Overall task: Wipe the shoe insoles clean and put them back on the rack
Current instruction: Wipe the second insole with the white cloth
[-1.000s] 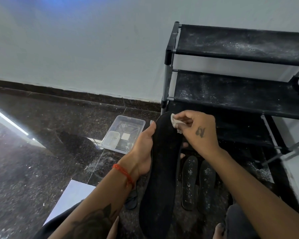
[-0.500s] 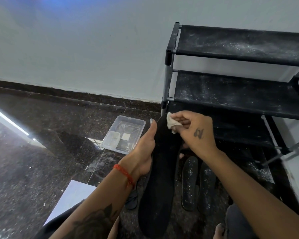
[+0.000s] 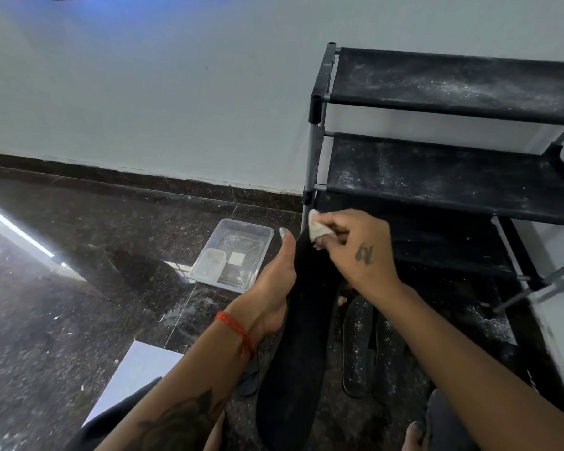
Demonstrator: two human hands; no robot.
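While a bright strip of light is lying across the dark speckled floor at the far left, a pale flat sheet is resting on that floor near the person's left forearm. Just beyond it, a clear plastic tray is sitting on the floor close to the wall, holding a small pale container and a small white square. Moving rightward, the left hand, with a red thread round its wrist, is gripping the left edge of a long black insole, thumb stretched up along the edge and fingers wrapped behind; the insole is standing nearly upright in front of the person, its top reaching the rack's lower corner. At that top end the right hand is pinching a small white cloth in curled fingers and pressing it against the insole's tip. Below the right forearm, two more black insoles, flecked with white dust, are lying side by side on the floor. Further right, the black shoe rack is standing against the white wall, its two visible fabric shelves dusted with white powder, and more powder is lying on the floor beneath its right side.
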